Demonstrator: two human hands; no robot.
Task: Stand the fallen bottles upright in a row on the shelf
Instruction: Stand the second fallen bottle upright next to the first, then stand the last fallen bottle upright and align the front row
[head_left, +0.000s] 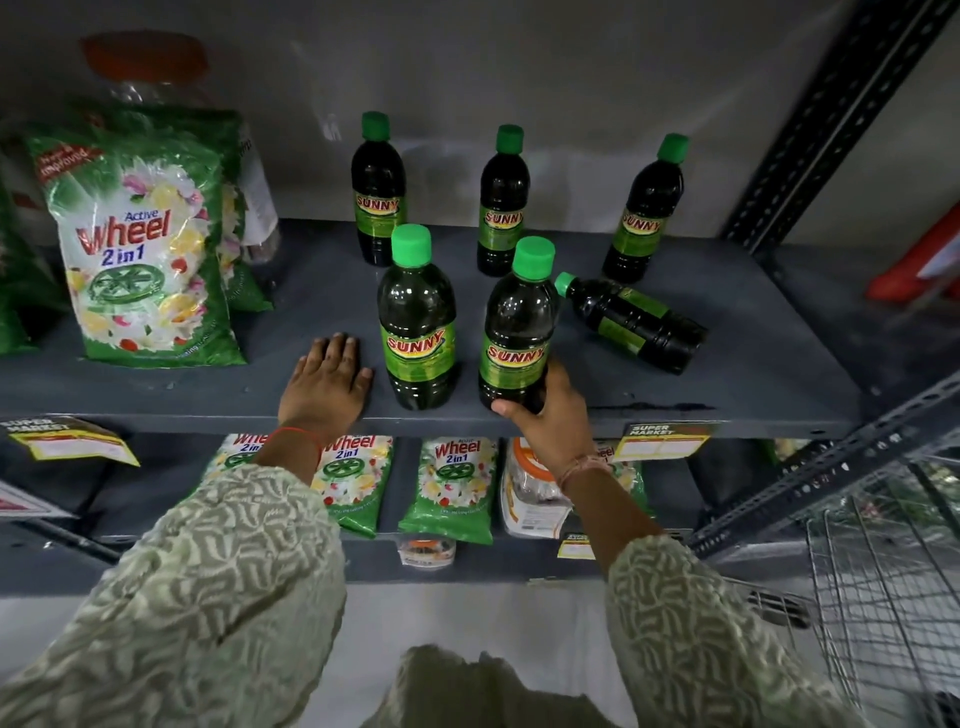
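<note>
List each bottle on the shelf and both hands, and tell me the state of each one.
Back left bottle: upright, capped.
Back middle bottle: upright, capped.
Back right bottle: upright, capped.
Front left bottle: upright, capped, not held.
Front right bottle: upright, held at its base.
Fallen bottle: lying on its side, capped.
Left hand: flat on the shelf, empty.
Right hand: gripping the front right bottle.

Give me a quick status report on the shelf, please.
Left hand flat on grey metal shelf. Right hand gripping upright green-capped dark bottle. One dark bottle lying down behind it. Nothing blocking.
</note>
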